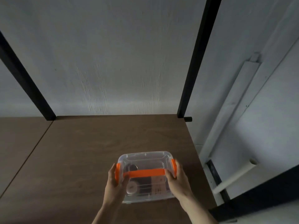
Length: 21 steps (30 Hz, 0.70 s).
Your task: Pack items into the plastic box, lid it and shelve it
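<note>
- step: shelving. the plastic box (145, 177) is lidded, clear lid (145, 160) on, orange handle (144, 172) lying across the top, and it looks to sit on the brown shelf board (80, 151) near the front right corner.
- contents: packed items show through the lid, blurred; not identifiable.
- left hand (115, 183): closed around the box's left end, palm against the orange left clip (117, 172).
- right hand (175, 178): wrapped on the right end, fingers over the orange right clip (174, 167).
- next, likely: slide the box back toward the wall (113, 62), between the black posts (194, 62), then let go with both hands.
</note>
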Motion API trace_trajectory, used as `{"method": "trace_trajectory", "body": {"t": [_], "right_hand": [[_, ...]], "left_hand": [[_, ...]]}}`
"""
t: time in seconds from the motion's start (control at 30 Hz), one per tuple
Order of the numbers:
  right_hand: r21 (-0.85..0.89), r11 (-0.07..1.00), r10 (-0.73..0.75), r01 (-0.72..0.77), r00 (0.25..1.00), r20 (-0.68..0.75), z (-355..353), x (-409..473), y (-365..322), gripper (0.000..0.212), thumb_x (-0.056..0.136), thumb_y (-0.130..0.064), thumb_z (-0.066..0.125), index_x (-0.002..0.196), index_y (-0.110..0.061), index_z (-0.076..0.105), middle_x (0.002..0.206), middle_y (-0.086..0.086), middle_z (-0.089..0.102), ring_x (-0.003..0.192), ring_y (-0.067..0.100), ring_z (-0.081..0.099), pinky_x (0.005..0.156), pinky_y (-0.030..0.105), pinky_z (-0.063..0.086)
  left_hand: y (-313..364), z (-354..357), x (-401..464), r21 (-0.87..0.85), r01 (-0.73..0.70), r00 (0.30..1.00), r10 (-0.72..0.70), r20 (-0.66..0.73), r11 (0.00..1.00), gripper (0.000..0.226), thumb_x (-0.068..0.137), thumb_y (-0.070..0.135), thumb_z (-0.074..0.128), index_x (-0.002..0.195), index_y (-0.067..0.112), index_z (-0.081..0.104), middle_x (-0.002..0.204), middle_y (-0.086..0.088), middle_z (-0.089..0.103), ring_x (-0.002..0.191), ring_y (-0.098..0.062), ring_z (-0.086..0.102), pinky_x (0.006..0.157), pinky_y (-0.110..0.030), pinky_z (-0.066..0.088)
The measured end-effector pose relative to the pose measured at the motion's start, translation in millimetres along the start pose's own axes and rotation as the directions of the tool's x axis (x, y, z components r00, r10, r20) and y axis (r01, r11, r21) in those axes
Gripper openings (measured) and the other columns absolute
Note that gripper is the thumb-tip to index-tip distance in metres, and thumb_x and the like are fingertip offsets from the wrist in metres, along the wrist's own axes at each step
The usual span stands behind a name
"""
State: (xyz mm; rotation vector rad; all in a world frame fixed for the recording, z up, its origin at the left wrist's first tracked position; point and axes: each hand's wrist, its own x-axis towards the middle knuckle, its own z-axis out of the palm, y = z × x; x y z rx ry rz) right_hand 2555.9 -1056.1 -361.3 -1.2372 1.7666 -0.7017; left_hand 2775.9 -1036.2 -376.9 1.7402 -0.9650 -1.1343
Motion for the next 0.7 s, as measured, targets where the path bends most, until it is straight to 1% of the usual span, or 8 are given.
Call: {"method": "trace_trajectory", "body": {"t": [0.07,0.13,0.23,0.3,0.4,0.47,0.57,0.7], "right_hand": [[-0.021,1.000,0.003,-0.003,1.000,0.001,1,2,1,0.068,0.098,-0.044,0.049,0.156,-0.025,0.018,0.155,0.003,0.039,0.138,0.024,0.043,0.111,0.051,0.039],[-0.075,0.997,-0.008,0.008,1.000,-0.002,2,3,2,0.068,0.099,-0.045,0.047,0.156,-0.024,0.017,0.155,0.005,0.040,0.137,0.025,0.044,0.111,0.049,0.039],[-0.256,0.966,-0.040,0.031,0.999,-0.030,1,0,0,0.071,0.099,-0.051,0.041,0.157,-0.021,0.014,0.154,0.007,0.041,0.135,0.025,0.047,0.107,0.044,0.042],[-0.389,0.919,-0.104,0.066,0.992,-0.076,-2,-8,-4,0.072,0.098,-0.055,0.038,0.157,-0.021,0.014,0.152,0.006,0.042,0.132,0.022,0.050,0.103,0.040,0.046],[-0.533,0.824,-0.284,0.192,0.954,-0.094,-11,-22,-8,0.065,0.097,-0.056,0.034,0.154,-0.027,0.018,0.143,0.000,0.048,0.123,0.017,0.055,0.097,0.035,0.051],[-0.617,0.746,-0.360,0.249,0.931,-0.059,-16,-31,-10,0.061,0.097,-0.056,0.033,0.151,-0.031,0.021,0.137,-0.001,0.051,0.117,0.016,0.056,0.093,0.033,0.053],[-0.704,0.665,-0.367,0.251,0.930,-0.015,-21,-44,-16,0.066,0.097,-0.059,0.029,0.154,-0.027,0.022,0.148,0.002,0.044,0.128,0.020,0.050,0.102,0.037,0.048],[-0.750,0.579,-0.459,0.320,0.888,0.025,-28,-66,-20,0.063,0.096,-0.057,0.033,0.151,-0.026,0.029,0.147,0.000,0.043,0.126,0.019,0.049,0.101,0.033,0.045]], "left_hand": [[-3,0,1,0.063,-0.019,1.000,0.020,-0.012,0.998,0.071,0.090,0.027,0.072,0.149,0.020,0.034,0.134,-0.009,0.058,0.114,-0.028,0.062,0.093,-0.043,0.051],[-4,1,2,0.152,-0.039,0.999,0.043,-0.019,0.988,0.069,0.091,0.027,0.069,0.150,0.019,0.033,0.137,-0.012,0.059,0.117,-0.030,0.061,0.090,-0.037,0.048],[-1,-2,-2,0.323,-0.062,0.997,0.073,-0.020,0.944,0.072,0.095,0.036,0.061,0.156,0.022,0.025,0.148,-0.011,0.050,0.126,-0.033,0.056,0.093,-0.038,0.048],[3,-7,-7,0.433,-0.102,0.993,0.116,-0.006,0.896,0.073,0.095,0.043,0.056,0.157,0.026,0.020,0.153,-0.009,0.043,0.128,-0.032,0.054,0.095,-0.044,0.048],[12,-16,-18,0.527,-0.155,0.984,0.176,0.011,0.835,0.071,0.092,0.057,0.050,0.153,0.038,0.019,0.144,-0.005,0.048,0.116,-0.028,0.062,0.085,-0.044,0.053],[19,-21,-25,0.605,-0.242,0.961,0.275,0.040,0.759,0.069,0.089,0.062,0.048,0.149,0.039,0.023,0.142,0.000,0.049,0.117,-0.024,0.060,0.087,-0.041,0.055],[29,-28,-36,0.697,-0.389,0.894,0.429,0.128,0.602,0.067,0.086,0.066,0.046,0.145,0.037,0.032,0.145,0.009,0.046,0.126,-0.018,0.052,0.098,-0.036,0.048],[34,-36,-59,0.786,-0.428,0.861,0.467,0.203,0.447,0.080,0.085,0.073,0.038,0.153,0.034,0.026,0.156,0.009,0.036,0.142,-0.018,0.036,0.117,-0.035,0.029]]}}
